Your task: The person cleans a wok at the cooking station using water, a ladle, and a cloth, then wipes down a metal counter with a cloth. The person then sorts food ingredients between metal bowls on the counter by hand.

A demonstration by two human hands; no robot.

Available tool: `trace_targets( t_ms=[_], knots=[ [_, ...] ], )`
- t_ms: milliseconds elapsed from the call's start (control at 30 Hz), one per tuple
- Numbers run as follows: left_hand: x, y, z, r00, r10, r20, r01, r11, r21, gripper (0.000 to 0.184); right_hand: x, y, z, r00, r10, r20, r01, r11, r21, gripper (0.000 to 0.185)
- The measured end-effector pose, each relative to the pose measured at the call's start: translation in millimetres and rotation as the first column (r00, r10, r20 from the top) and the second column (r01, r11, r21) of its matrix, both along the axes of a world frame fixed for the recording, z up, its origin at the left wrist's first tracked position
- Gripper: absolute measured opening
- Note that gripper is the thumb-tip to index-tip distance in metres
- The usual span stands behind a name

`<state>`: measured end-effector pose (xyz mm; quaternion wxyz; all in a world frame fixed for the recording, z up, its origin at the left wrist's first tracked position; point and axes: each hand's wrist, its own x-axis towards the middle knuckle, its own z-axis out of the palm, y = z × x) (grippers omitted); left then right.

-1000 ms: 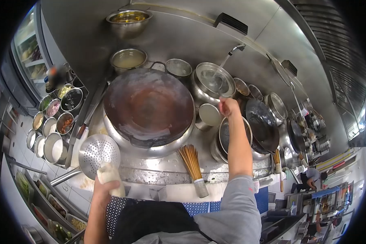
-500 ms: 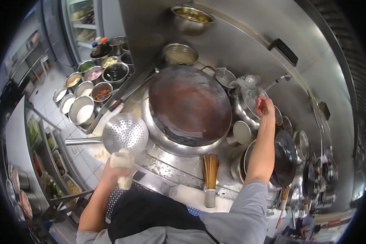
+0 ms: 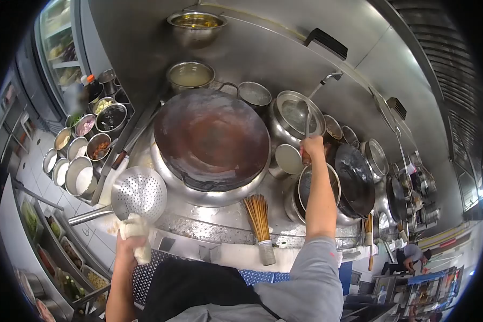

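Observation:
My left hand (image 3: 127,246) is closed round a folded white cloth (image 3: 138,232), just below the perforated strainer (image 3: 137,196). The strainer's metal handle sticks out to the left. My right hand (image 3: 313,146) grips the handle of a ladle (image 3: 308,121), arm stretched forward. The ladle's bowl end is in or over a metal pot (image 3: 322,127) of cloudy liquid; its exact depth is unclear. Between my hands a large dark wok (image 3: 212,139) sits tilted on the round burner ring (image 3: 169,185). Nothing shows inside it but a reddish-brown, wet-looking surface.
A bamboo brush (image 3: 260,220) lies at the stove's front edge. Several ingredient bowls (image 3: 81,177) stand at the left. A pot of pale liquid (image 3: 190,75) and a bowl of yellow oil (image 3: 197,24) are behind the wok. Another dark wok (image 3: 351,180) stands right. A person (image 3: 410,260) bends far right.
My view has turned right, so the stove appears farther left. The ladle, raised amid splashing water before, is now lower at the pot. My left hand keeps the cloth.

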<state>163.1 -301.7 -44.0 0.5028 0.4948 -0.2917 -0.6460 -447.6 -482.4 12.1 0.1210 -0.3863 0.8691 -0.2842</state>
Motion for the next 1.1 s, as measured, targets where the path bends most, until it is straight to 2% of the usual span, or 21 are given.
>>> trace_targets(
  t_ms=[33, 67, 100, 167, 267, 367, 400, 500, 533, 600, 667, 700, 733, 833, 867, 900, 967, 1033, 1100],
  knots=[
    [2.2, 2.2, 2.0, 1.000, -0.001, 0.002, 0.001, 1.000, 0.006, 0.059, 8.7, 1.8, 12.0, 0.946, -0.023, 0.324, 0.005, 0.998, 0.058, 0.014],
    [0.9, 1.7, 7.0, 1.000, -0.013, 0.007, 0.013, 1.000, 0.019, 0.059, -6.5, 0.0, -3.4, 0.681, 0.143, 0.718, 0.060, 0.966, -0.250, 0.013],
    [1.2, 0.5, 9.7, 1.000, -0.017, 0.013, 0.017, 1.000, 0.010, 0.058, -26.0, -2.0, -18.8, 0.268, 0.392, 0.880, 0.246, 0.856, -0.456, 0.015],
    [0.1, -3.3, 8.4, 0.999, -0.042, 0.014, 0.042, 0.999, -0.007, 0.057, -25.1, -4.8, -4.7, -0.049, 0.434, 0.900, 0.495, 0.793, -0.356, 0.017],
    [5.0, -5.2, 6.7, 1.000, -0.019, 0.015, 0.018, 1.000, 0.011, 0.054, -9.7, -19.8, 12.7, -0.141, 0.505, 0.852, 0.519, 0.770, -0.371, 0.016],
    [15.5, -3.8, 2.3, 0.999, 0.030, 0.030, -0.030, 1.000, 0.007, 0.053, 13.7, -52.7, 39.9, -0.153, 0.533, 0.832, 0.506, 0.765, -0.398, 0.013],
    [19.0, -2.4, -0.1, 0.998, 0.051, 0.040, -0.051, 0.999, 0.005, 0.053, 26.0, -65.2, 47.9, -0.055, 0.576, 0.815, 0.502, 0.722, -0.476, 0.015],
    [25.4, 5.8, 1.8, 0.985, 0.167, 0.032, -0.167, 0.986, -0.006, 0.053, 46.8, -130.7, 58.0, -0.049, 0.633, 0.772, 0.439, 0.708, -0.553, 0.010],
    [26.6, 9.3, 0.0, 0.972, 0.232, 0.022, -0.232, 0.973, 0.012, 0.054, 56.8, -153.1, 63.1, -0.114, 0.647, 0.754, 0.433, 0.716, -0.548, 0.011],
    [31.6, 17.9, 0.4, 0.957, 0.290, 0.003, -0.290, 0.957, 0.032, 0.056, 53.3, -230.2, 54.8, -0.325, 0.706, 0.629, 0.534, 0.686, -0.495, 0.011],
    [33.6, 29.0, 1.0, 0.930, 0.368, 0.014, -0.368, 0.927, 0.078, 0.061, 82.9, -267.2, 59.6, -0.366, 0.748, 0.553, 0.622, 0.639, -0.452, 0.009],
    [33.9, 35.2, 1.3, 0.906, 0.422, 0.024, -0.423, 0.903, 0.074, 0.062, 110.7, -264.4, 77.2, -0.308, 0.771, 0.557, 0.663, 0.594, -0.456, 0.007],
    [34.4, 44.1, 1.5, 0.884, 0.466, 0.039, -0.467, 0.881, 0.077, 0.063, 124.4, -279.7, 80.9, -0.230, 0.705, 0.671, 0.695, 0.602, -0.394, 0.004],
    [38.0, 63.8, -4.6, 0.836, 0.543, 0.083, -0.549, 0.830, 0.101, 0.066, 130.1, -306.9, 56.8, -0.064, 0.466, 0.882, 0.572, 0.741, -0.350, 0.004],
    [38.1, 66.3, -3.9, 0.829, 0.552, 0.083, -0.559, 0.821, 0.115, 0.066, 129.7, -306.9, 37.0, 0.144, 0.438, 0.887, 0.384, 0.802, -0.458, 0.008],
    [39.3, 68.0, -3.8, 0.827, 0.556, 0.082, -0.562, 0.818, 0.125, 0.067, 135.4, -288.2, 27.3, 0.562, 0.311, 0.766, 0.093, 0.897, -0.432, 0.010],
    [41.9, 64.8, -10.8, 0.852, 0.520, 0.062, -0.523, 0.841, 0.141, 0.067, 146.5, -238.7, 26.2, 0.854, 0.196, 0.482, -0.059, 0.957, -0.285, 0.005],
    [40.0, 53.3, -15.4, 0.888, 0.458, 0.034, -0.457, 0.876, 0.154, 0.066, 127.7, -183.5, 19.3, 0.928, 0.298, 0.226, -0.239, 0.937, -0.254, 0.011],
    [38.9, 37.9, -20.5, 0.938, 0.347, 0.006, -0.345, 0.929, 0.135, 0.065, 112.6, -126.5, 10.0, 0.963, 0.269, 0.027, -0.252, 0.927, -0.276, 0.016]
  ],
)
